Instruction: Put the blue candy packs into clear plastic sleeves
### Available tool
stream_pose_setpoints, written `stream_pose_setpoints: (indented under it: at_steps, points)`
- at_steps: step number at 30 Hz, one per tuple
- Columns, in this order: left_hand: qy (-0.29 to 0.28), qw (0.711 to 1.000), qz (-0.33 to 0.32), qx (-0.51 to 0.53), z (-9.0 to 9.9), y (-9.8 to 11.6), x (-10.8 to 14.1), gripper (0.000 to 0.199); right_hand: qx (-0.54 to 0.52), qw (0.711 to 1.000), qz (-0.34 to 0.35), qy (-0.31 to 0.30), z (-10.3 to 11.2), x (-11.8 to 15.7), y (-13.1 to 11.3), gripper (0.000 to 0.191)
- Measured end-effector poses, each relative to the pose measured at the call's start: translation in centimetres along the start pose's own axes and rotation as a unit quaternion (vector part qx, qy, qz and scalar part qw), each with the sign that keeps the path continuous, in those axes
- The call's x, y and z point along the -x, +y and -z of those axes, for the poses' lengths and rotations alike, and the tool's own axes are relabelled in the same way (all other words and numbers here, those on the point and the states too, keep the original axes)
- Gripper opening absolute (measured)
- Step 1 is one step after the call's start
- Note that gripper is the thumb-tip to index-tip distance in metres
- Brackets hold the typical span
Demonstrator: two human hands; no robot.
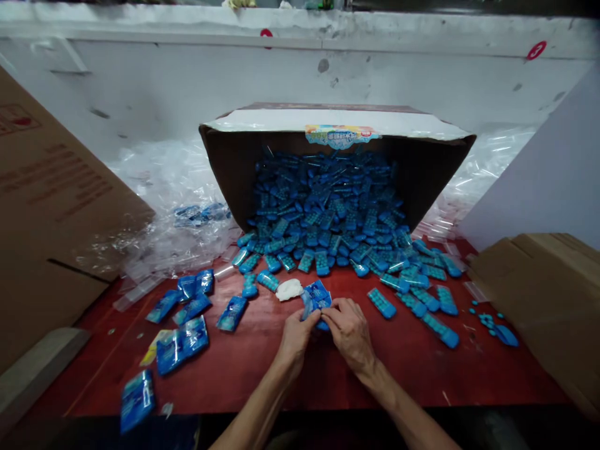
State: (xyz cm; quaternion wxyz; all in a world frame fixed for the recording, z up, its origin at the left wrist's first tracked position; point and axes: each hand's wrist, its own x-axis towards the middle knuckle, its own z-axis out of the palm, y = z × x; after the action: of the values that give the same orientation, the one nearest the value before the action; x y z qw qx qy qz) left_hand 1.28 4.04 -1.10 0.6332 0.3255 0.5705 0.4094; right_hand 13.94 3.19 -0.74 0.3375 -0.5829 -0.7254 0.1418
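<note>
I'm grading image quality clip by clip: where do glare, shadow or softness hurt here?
Head view: bright glints on the clear plastic; deep shadow inside the open box; fine print on the blue packet too soft to read, though the left hand and right hand stay distinguishable.

Two bare forearms (400,400) angle inward as a person's left hand (294,337) and right hand (350,328) nearly meet, palms down, fingers (345,305) bent and thumbs (312,319) close together in a pinch.
</note>
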Motion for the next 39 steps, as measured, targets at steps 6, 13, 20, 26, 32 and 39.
stream_pose_setpoints:
  at_steps: [6,13,20,26,32,39]
  points:
    - [-0.015,0.997,-0.015,0.074,-0.7,-0.8,0.0,0.026,-0.293,0.934,-0.193,-0.062,-1.3,0.1,1.1,0.018]
    - [0.067,0.997,-0.036,0.026,-1.6,-1.9,-0.6,0.029,-0.221,0.953,-0.205,-0.018,-1.7,0.6,0.4,0.02]
    - [0.045,0.997,-0.037,0.046,-2.7,-1.9,-0.9,0.027,-0.159,0.969,-0.186,-0.002,-1.5,1.0,0.2,0.023]
    - [-0.083,0.989,0.045,0.116,-2.5,-0.7,-0.2,0.028,-0.187,0.969,-0.16,-0.027,0.1,0.6,0.8,0.026]
    - [-0.071,0.984,0.09,0.139,-1.3,-0.3,0.3,0.027,0.106,0.986,-0.13,0.003,3.5,0.4,3.6,0.022]
    - [-0.056,0.966,0.177,0.181,-0.7,-0.7,0.3,0.024,0.269,0.944,-0.189,-0.03,4.0,0.9,7.4,0.027]
